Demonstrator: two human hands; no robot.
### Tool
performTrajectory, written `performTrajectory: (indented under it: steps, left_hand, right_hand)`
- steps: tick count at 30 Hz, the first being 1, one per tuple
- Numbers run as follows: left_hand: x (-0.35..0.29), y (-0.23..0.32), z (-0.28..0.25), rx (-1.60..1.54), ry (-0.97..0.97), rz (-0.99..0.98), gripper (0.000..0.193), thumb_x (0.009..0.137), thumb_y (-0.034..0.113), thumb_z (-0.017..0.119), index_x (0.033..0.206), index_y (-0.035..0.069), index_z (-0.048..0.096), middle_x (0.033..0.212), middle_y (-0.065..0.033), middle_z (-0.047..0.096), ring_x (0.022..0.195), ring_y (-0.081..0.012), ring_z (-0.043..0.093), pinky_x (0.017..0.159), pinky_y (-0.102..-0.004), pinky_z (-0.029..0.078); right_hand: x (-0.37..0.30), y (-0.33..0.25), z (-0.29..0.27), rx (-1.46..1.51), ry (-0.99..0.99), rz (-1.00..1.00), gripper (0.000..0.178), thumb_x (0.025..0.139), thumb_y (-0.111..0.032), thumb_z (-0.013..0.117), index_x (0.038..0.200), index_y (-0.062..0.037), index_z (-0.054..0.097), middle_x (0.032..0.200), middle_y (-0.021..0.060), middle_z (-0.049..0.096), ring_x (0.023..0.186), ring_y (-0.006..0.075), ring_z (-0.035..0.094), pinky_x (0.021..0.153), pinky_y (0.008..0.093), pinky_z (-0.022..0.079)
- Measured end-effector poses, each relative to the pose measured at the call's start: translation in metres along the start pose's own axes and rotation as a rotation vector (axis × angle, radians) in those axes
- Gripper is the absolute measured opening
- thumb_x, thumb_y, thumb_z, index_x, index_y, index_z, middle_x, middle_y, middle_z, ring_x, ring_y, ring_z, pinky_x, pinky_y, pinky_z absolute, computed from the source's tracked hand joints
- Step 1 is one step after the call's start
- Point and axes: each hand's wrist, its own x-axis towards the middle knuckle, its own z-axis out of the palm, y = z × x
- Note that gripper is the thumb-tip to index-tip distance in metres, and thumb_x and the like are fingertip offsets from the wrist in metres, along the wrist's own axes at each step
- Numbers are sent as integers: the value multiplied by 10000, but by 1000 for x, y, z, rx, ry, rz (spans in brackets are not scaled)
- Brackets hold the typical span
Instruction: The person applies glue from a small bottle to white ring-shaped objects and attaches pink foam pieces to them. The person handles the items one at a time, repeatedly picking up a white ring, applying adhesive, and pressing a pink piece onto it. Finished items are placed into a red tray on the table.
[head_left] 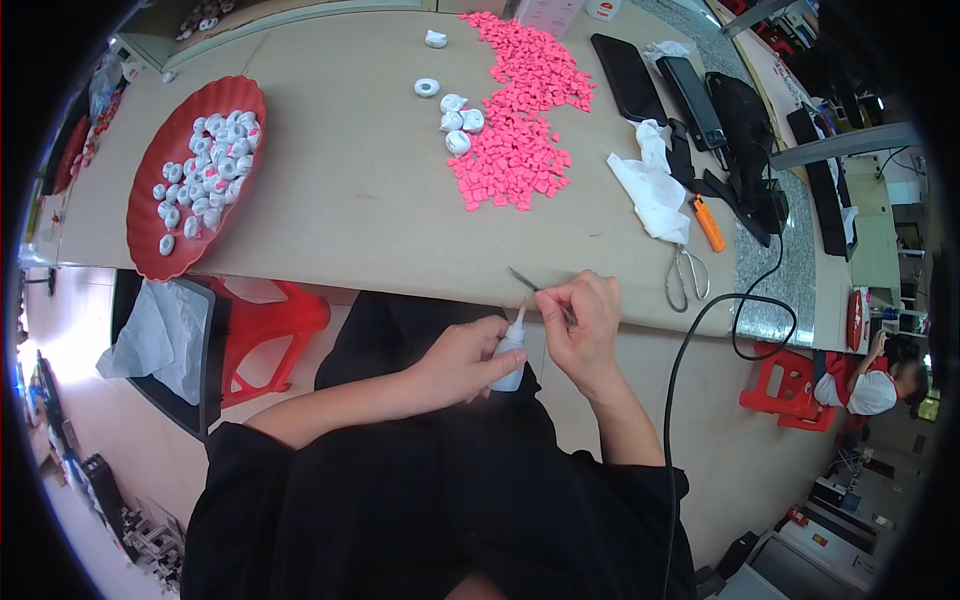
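Note:
My left hand (pixel 458 358) is wrapped round a small white squeeze bottle (pixel 512 345), held upright in front of my lap, its narrow nozzle pointing up. Just to the right, my right hand (pixel 586 325) pinches a slim, dark, pointed metal tool (pixel 521 278). The tool's tip points up and left, a little above the nozzle; whether it is a blade or tweezers I cannot tell. Beyond my hands lies a spread of small pink pieces (pixel 515 165) on the table. Several white rounded pieces (pixel 458 142) sit along its left side.
A red scalloped tray (pixel 145 225) holds several white pieces at the left. To the right lie scissors (pixel 686 278), an orange cutter (pixel 708 222), crumpled tissue (pixel 650 195), and a black phone (pixel 628 78). A black cable (pixel 672 400) hangs beside my right arm. Red stools (pixel 275 335) stand below table height.

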Motion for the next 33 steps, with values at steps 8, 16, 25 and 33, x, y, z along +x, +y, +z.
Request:
performTrajectory:
  steps: [8,16,25,33]
  left_hand:
    - [-1,2,2,18,40,30,339,847,289,574,954,-22,493,594,-60,571,437,-100,528,380,-233,402]
    - [1,4,4,-24,49,-6,291,839,248,604,899,4,457,642,-52,582,438,-66,508,358,-200,385]
    - [0,5,5,-17,58,-26,240,843,174,600,890,32,411,660,-37,551,437,-49,480,344,-184,360]
    - [2,-1,3,61,119,32,339,792,264,631,890,3,438,681,-96,582,575,-140,570,523,-278,450]
  right_hand:
    - [2,-3,-4,3,-14,-36,121,711,-86,652,682,-105,536,607,4,430,574,181,425,600,321,268]
    - [6,-4,-9,55,17,-1,127,690,-71,664,651,-94,546,590,19,446,567,189,438,580,321,292]
    - [4,-2,-6,43,-5,-12,117,704,-111,663,669,-98,552,592,3,453,567,185,455,601,325,288]
    - [0,-2,0,23,18,23,127,712,-108,671,677,-99,549,601,3,456,562,176,433,602,318,285]
